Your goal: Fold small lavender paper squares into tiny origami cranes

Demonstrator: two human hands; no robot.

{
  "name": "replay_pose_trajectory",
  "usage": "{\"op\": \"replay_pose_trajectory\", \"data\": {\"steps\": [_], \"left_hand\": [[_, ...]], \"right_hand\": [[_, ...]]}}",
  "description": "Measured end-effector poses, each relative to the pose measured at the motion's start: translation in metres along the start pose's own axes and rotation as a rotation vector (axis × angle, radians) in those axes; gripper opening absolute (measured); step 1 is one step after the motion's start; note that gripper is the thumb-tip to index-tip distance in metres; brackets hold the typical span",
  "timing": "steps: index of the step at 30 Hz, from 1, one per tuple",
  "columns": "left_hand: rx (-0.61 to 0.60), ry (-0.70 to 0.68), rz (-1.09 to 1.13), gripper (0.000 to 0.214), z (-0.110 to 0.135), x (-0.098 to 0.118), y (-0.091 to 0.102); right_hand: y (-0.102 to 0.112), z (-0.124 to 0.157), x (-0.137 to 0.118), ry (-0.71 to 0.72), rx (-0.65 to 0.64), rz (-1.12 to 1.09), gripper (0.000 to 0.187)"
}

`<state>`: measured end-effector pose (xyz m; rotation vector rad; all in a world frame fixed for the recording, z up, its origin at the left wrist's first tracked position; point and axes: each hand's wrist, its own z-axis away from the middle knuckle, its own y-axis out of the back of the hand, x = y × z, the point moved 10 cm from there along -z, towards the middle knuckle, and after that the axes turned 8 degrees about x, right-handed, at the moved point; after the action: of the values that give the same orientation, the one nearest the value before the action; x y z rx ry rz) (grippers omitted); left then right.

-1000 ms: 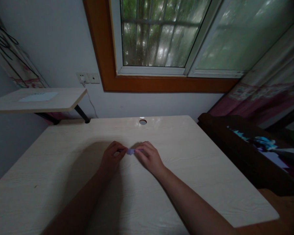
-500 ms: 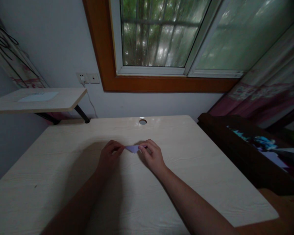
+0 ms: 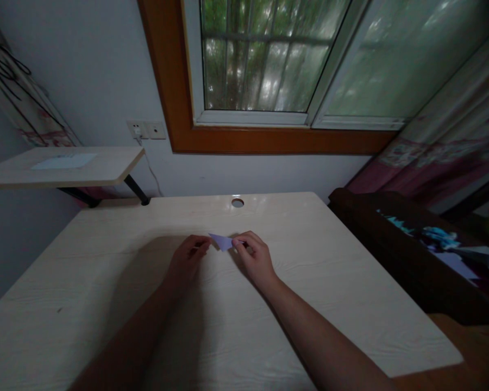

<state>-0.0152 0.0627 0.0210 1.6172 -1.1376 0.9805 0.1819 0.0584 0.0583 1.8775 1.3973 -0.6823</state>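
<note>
A small folded piece of pale purple paper (image 3: 222, 241) lies between my hands near the middle of the light wooden desk (image 3: 106, 282). My right hand (image 3: 255, 258) pinches its right end with thumb and fingers. My left hand (image 3: 186, 262) is curled beside the paper's left end, fingertips close to it; whether they touch it is unclear. The paper now shows as a pointed triangle tilted up to the left.
A round cable hole (image 3: 237, 202) sits at the desk's far edge under the window. A small side shelf (image 3: 65, 165) with a white sheet stands at the left. Wall sockets (image 3: 145, 129) are behind it. A dark wooden bed frame (image 3: 407, 255) borders the desk's right side.
The paper has opened from a tiny wad into a wider pointed shape and risen slightly. My right hand moved a little away and my left hand's fingers have drawn back from it.
</note>
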Motion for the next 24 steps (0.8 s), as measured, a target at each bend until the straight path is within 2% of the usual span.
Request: {"op": "replay_pose_trajectory", "data": {"steps": [5,15,24], "left_hand": [[-0.052,0.003,0.004,0.028,0.002,-0.005,-0.008],[-0.004,0.032,0.063,0.025,0.0,-0.007,-0.004],[-0.027,0.064,0.121,0.023,0.001,-0.007,-0.004]], "right_hand": [[-0.001,0.0,-0.002,0.014,-0.002,0.005,0.016],[-0.01,0.003,-0.009,0.063,-0.082,-0.066,0.013],[-0.015,0.005,-0.013,0.073,-0.129,-0.071,0.013]]}}
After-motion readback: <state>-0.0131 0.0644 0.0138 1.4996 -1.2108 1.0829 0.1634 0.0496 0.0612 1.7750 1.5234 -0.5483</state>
